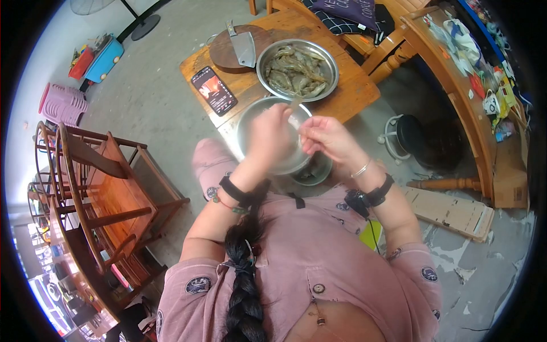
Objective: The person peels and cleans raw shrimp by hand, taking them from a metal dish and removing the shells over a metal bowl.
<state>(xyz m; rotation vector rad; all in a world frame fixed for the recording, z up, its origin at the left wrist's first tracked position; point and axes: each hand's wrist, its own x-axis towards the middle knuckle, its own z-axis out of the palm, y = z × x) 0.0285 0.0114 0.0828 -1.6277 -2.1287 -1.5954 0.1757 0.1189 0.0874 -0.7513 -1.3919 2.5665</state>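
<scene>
My left hand (270, 134), smeared by motion, is closed over a steel bowl (244, 122), with its fingertips at a shrimp (294, 121). The shrimp looks pale with a greenish end and is partly hidden between my hands. From the other side, my right hand (330, 138) pinches at it with thumb and fingers together. Just beyond my hands, a wide metal basin (333, 71) holds many raw, grey-green shrimp (296, 69). Below the bowl, a smaller container (316, 172) is partly covered by it and my right hand; its contents are unclear.
A phone (213, 91) with a lit screen lies on the wooden table (356, 80). Behind it, a cleaver (244, 48) rests on a round cutting board (221, 54). Wooden chairs (122, 176) stand at left. A black stool (411, 134) and flattened cardboard (447, 211) are at right.
</scene>
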